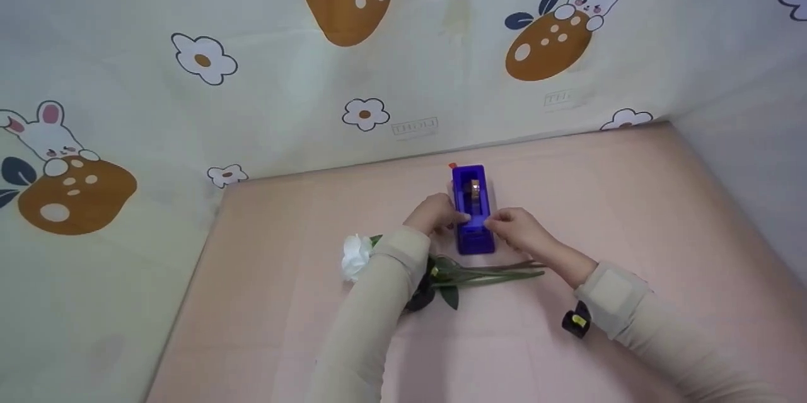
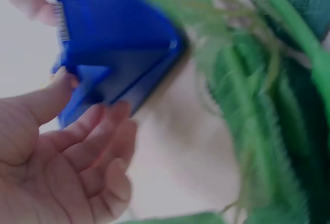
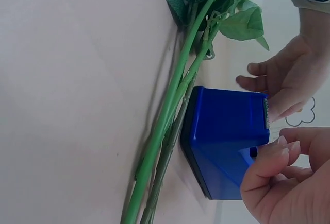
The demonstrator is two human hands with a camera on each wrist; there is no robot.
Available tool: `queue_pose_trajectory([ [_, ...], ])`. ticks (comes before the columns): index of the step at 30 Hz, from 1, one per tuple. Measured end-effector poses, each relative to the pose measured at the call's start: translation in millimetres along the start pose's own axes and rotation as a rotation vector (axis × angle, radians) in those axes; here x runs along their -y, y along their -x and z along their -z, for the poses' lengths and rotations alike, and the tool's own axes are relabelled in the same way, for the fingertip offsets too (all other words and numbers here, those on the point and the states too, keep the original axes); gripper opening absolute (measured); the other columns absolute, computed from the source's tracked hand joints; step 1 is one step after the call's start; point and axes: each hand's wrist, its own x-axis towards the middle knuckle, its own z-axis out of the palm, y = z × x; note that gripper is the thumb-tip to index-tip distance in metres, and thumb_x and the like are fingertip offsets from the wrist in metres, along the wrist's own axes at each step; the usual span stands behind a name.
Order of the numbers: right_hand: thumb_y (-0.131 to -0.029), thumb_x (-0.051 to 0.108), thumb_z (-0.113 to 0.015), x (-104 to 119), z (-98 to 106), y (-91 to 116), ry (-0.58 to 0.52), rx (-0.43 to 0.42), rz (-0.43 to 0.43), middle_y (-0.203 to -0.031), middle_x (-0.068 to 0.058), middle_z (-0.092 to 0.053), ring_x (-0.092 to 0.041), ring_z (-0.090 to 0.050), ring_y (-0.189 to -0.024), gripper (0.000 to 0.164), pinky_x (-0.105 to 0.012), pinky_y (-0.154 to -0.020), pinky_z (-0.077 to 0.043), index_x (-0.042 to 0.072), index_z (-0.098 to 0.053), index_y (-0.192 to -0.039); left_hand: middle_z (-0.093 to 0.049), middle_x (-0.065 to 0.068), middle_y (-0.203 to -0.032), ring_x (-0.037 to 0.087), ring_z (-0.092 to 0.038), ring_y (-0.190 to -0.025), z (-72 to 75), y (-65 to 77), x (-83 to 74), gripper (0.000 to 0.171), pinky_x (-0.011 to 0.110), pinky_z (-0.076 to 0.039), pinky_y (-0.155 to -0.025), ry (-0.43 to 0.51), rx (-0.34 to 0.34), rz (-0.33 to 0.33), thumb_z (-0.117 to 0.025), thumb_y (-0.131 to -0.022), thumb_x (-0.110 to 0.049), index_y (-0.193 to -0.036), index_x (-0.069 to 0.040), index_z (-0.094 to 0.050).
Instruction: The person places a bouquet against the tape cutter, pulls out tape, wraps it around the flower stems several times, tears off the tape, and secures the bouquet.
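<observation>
A blue tape dispenser [image 1: 476, 242] stands on the table with a roll of tape [image 1: 475, 190] inside it. My left hand [image 1: 436, 214] grips its left side wall, thumb over the top edge and fingers along the outside. At the right side my right hand [image 1: 520, 231] pinches the tape's end between thumb and index finger by the toothed cutter [image 3: 266, 113]; the clear strip itself barely shows. Closer to me lies an artificial white rose [image 1: 357, 258], its green stems [image 1: 492, 275] pointing right and partly hidden by my left sleeve [image 1: 372, 302].
Pink cloth covers the table [image 1: 302, 214]. Behind it rises a patterned curtain [image 1: 277, 87] with rabbits and flowers. A small orange piece [image 1: 452, 166] shows at the dispenser's far left corner. Green leaves [image 2: 247, 126] hang close to the left wrist camera.
</observation>
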Motion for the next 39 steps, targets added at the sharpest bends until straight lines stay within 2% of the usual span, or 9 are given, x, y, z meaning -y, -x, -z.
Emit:
queue_pose_trajectory([
  [3, -0.092, 0.019, -0.050, -0.8, 0.6, 1.0, -0.022, 0.002, 0.005, -0.066, 0.002, -0.045, -0.008, -0.040, -0.051, 0.027, -0.022, -0.046, -0.034, -0.006, -0.059, -0.101, -0.066, 0.012, -0.100, 0.028, -0.062, -0.094, 4.1, 1.9, -1.5, 0.036, 0.038, -0.049, -0.079, -0.019, 0.077, 0.010, -0.068, -0.083, -0.024, -0.107, 0.000, -0.061],
  [6, -0.092, 0.018, -0.050, -0.7, 0.2, 1.3, -0.048, 0.010, 0.008, -0.065, 0.002, -0.045, -0.009, -0.042, -0.053, 0.027, -0.024, -0.048, -0.036, -0.006, -0.058, -0.100, -0.066, 0.011, -0.103, 0.028, -0.061, -0.096, 6.2, 2.5, 0.0, 0.037, 0.040, -0.047, -0.083, -0.007, 0.119, 0.031, -0.068, -0.083, -0.026, -0.109, -0.001, -0.060],
  [12, -0.091, 0.017, -0.052, -0.5, -3.8, -1.8, -0.085, 0.033, -0.026, -0.056, 0.004, -0.042, -0.006, -0.036, -0.046, 0.027, -0.022, -0.043, -0.030, -0.008, -0.059, -0.100, -0.066, 0.008, -0.098, 0.024, -0.060, -0.092, 2.1, -2.2, 7.7, 0.038, 0.038, -0.047, -0.083, 0.028, 0.130, 0.059, -0.070, -0.080, -0.028, -0.105, -0.001, -0.061],
  [17, -0.088, 0.013, -0.055, -0.3, -5.4, -7.1, -0.190, 0.061, -0.112, -0.049, 0.009, -0.037, -0.002, -0.028, -0.040, 0.023, -0.019, -0.039, -0.023, -0.006, -0.060, -0.100, -0.068, 0.008, -0.087, 0.022, -0.064, -0.080, -4.4, -16.4, 13.7, 0.032, 0.036, -0.049, -0.073, 0.026, 0.137, 0.020, -0.072, -0.079, -0.026, -0.095, 0.000, -0.064],
  [22, -0.086, 0.012, -0.057, 2.5, -4.0, -13.0, -0.277, 0.065, -0.177, -0.046, 0.009, -0.033, -0.003, -0.025, -0.039, 0.012, -0.019, -0.039, -0.021, 0.000, -0.061, -0.089, -0.067, 0.009, -0.090, 0.021, -0.063, -0.078, -6.1, -13.0, 7.5, 0.027, 0.035, -0.049, -0.070, 0.000, 0.077, -0.010, -0.071, -0.080, -0.018, -0.098, -0.001, -0.063],
  [25, -0.085, 0.010, -0.057, 4.1, -4.1, -15.7, -0.316, 0.083, -0.189, -0.045, 0.009, -0.032, -0.003, -0.025, -0.038, 0.008, -0.020, -0.040, -0.021, 0.003, -0.060, -0.083, -0.065, 0.010, -0.102, 0.019, -0.061, -0.085, -6.3, -1.8, 0.5, 0.033, 0.034, -0.048, -0.077, -0.055, -0.002, -0.048, -0.071, -0.080, -0.014, -0.109, -0.001, -0.061],
  [28, -0.083, 0.009, -0.057, 5.0, -5.0, -17.6, -0.341, 0.094, -0.196, -0.044, 0.010, -0.031, -0.003, -0.026, -0.038, 0.007, -0.019, -0.040, -0.022, 0.006, -0.058, -0.077, -0.063, 0.010, -0.110, 0.018, -0.058, -0.092, -6.9, 3.3, -2.3, 0.041, 0.033, -0.046, -0.084, -0.116, -0.039, -0.099, -0.071, -0.080, -0.014, -0.116, -0.001, -0.058],
  [33, -0.082, 0.007, -0.056, 6.6, -5.1, -18.9, -0.375, 0.097, -0.219, -0.045, 0.008, -0.029, -0.004, -0.026, -0.040, 0.025, -0.019, -0.041, -0.024, 0.011, -0.045, -0.060, -0.061, 0.011, -0.114, 0.020, -0.057, -0.101, -8.4, 1.1, -2.5, 0.044, 0.034, -0.043, -0.090, -0.156, -0.042, -0.145, -0.073, -0.078, -0.016, -0.116, -0.001, -0.058],
  [39, -0.082, 0.007, -0.055, 9.4, -3.4, -19.8, -0.404, 0.125, -0.226, -0.044, 0.009, -0.029, -0.004, -0.028, -0.039, 0.032, -0.018, -0.040, -0.025, 0.013, -0.039, -0.056, -0.062, 0.011, -0.112, 0.019, -0.058, -0.097, -8.6, 1.6, -5.1, 0.039, 0.033, -0.044, -0.088, -0.244, -0.051, -0.157, -0.071, -0.080, -0.018, -0.113, -0.001, -0.060],
])
